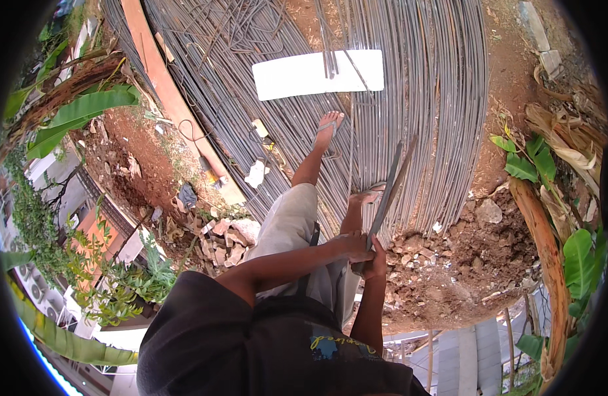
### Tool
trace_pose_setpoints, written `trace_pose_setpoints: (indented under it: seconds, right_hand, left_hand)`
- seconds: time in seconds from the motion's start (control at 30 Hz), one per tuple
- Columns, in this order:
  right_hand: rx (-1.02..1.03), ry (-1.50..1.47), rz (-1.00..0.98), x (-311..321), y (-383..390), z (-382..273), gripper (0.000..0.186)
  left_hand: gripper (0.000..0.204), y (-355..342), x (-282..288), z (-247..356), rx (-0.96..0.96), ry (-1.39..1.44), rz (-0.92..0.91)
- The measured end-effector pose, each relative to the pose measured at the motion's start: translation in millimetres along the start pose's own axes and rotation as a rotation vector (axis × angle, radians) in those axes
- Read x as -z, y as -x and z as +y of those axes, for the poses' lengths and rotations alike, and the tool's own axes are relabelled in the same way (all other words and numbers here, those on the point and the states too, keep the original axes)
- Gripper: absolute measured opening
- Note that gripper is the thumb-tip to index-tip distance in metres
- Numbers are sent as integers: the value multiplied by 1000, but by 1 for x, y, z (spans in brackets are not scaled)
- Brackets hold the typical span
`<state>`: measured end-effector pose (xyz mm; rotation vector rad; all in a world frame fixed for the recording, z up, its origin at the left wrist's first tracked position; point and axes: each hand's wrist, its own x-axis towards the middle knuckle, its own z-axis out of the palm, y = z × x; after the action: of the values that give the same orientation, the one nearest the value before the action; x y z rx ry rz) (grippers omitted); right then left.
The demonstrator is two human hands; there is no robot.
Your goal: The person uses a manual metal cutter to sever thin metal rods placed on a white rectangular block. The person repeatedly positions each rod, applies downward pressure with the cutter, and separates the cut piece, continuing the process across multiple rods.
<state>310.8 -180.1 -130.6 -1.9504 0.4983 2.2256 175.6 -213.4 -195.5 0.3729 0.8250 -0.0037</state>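
Nearest the lens: your dark T-shirt, with a yellow and blue print on the chest, over pale trousers. Left forearm crosses your front; right forearm rises from the lower edge.

Your left hand and right hand are close together, fingers curled around the lower part of two dark metal bars. Exact finger placement partly hidden. The bars slant up and to the right from your grip, one greyish, one browner, their far ends a little apart over the rods. A short end shows below the hands.

Underfoot: long steel rods packed side by side, the left group slanting, the right group running more directly away from you. Left foot set ahead on the rods; right foot nearer, beside the held bars. Sandals on both.

Ahead: a white board lying across the rods, a few rods over its right part. Beyond it, upper left, a tangle of bent rods.

Left edge: a wooden plank along the rods, a pale chunk on the rods near its lower end. Right: broken soil and a dry plant stalk.
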Motion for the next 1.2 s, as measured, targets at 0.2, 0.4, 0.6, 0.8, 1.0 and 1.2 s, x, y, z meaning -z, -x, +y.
trace_pose_setpoints:
  seconds: [0.2, 0.4, 0.6, 0.8, 1.0, 1.2]
  right_hand:
    - [-126, -121, -39, -37, -21, -14, 32]
    - [-114, -165, 88, -22, -29, -2, 23]
    - [-152, -94, 223, -8, -23, -18, 22]
    - [-201, -120, 241, -2, -33, -3, 20]
    - [-212, -124, 269, -7, -43, 20, 17]
    - [-224, -119, 193, 3, -54, 26, 16]
  left_hand:
    - [71, -9, 104, 21, -67, 129, -213]
    - [81, -86, 302, 91, -190, 354, 16]
    - [116, -225, 485, 99, 53, 169, 1113]
    - [70, -293, 494, 112, 58, 551, 1494]
    - [16, -207, 430, 112, -751, 1029, 871]
    - [14, 52, 373, 142, -646, 894, 1017]
